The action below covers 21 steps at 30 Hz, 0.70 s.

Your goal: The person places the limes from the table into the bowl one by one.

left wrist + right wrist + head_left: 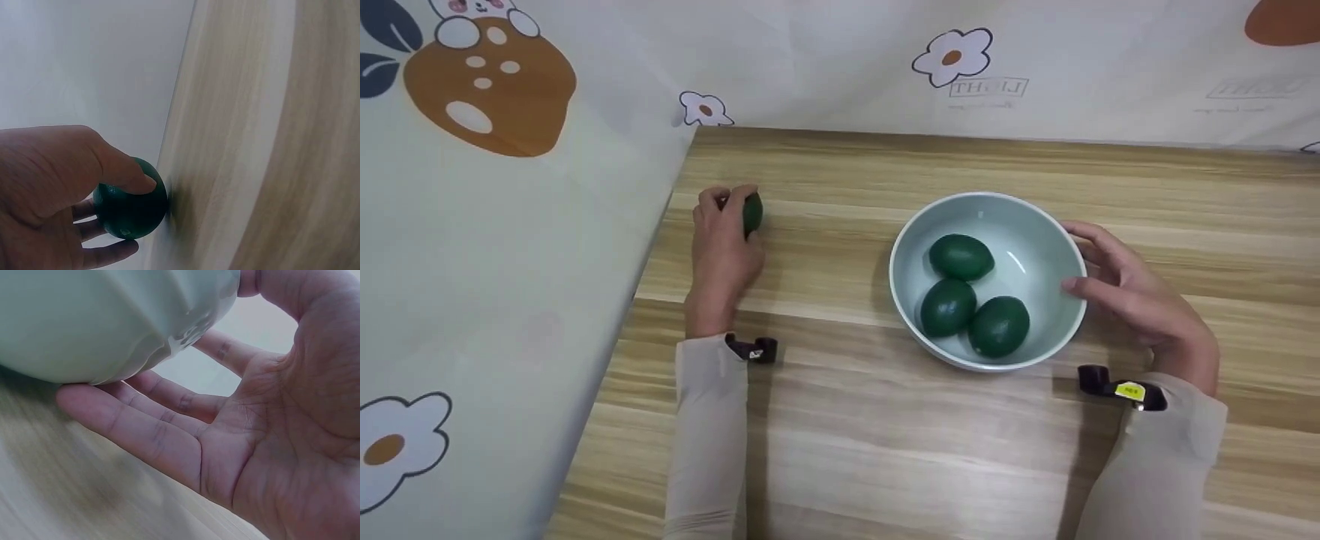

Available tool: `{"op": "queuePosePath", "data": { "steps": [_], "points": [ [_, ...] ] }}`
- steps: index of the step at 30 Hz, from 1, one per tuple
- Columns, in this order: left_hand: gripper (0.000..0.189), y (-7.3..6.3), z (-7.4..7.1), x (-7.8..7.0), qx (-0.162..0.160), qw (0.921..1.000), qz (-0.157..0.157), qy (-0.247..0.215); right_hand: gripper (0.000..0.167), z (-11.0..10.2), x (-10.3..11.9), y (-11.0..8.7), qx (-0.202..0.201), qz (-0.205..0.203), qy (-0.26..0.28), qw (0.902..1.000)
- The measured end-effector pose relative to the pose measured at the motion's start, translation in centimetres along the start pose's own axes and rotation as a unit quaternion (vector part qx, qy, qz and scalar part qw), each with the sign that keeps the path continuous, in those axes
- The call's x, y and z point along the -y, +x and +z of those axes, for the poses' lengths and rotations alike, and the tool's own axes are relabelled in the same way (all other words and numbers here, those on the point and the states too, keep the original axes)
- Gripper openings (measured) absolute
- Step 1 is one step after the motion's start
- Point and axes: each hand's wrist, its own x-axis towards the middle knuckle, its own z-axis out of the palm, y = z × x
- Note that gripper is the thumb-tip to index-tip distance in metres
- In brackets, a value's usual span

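Observation:
At the left of the table, my left hand (727, 244) grips a smooth dark green egg-shaped fruit (752, 214). In the left wrist view the thumb presses on one side of the fruit (132, 208) and the fingers curl behind it, close to the wood. My right hand (1147, 300) holds a pale green bowl (1035, 225) by its right side, thumb over the rim and fingers around the outside. In the right wrist view the fingertips reach under the bowl's ribbed wall (124, 326). Three similar green fruits (962, 257) lie together inside the bowl, toward its left and front.
The wood-grain table (825, 420) ends at the left against a pale printed cloth (525, 247), which also hangs along the back edge. A dark wrist camera (754, 349) sits at the left cuff, and another camera (1121, 388) at the right.

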Motion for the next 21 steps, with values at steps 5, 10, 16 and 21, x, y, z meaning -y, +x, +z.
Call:
{"op": "queuePosePath", "data": {
  "steps": [5,10,16,21],
  "points": [
    [0.060,0.01,0.00,0.15,-0.001,0.9999,-0.008,0.009,0.063,0.01,-0.05,-0.01,-0.005,0.001,-0.002,1.0000],
    [0.061,0.09,-0.10,0.27,0.002,0.9996,-0.026,0.007,0.063,0.07,0.07,-0.03,-0.002,0.008,-0.017,0.9998],
    [0.058,0.19,-0.24,0.22,0.003,0.9993,-0.038,0.002,0.064,0.08,0.07,0.03,0.009,0.005,-0.002,0.9999],
    [0.058,0.15,-0.31,0.01,0.003,0.9992,-0.041,-0.004,0.065,-0.04,0.06,-0.06,0.012,0.004,0.000,0.9999]
  ]
}}
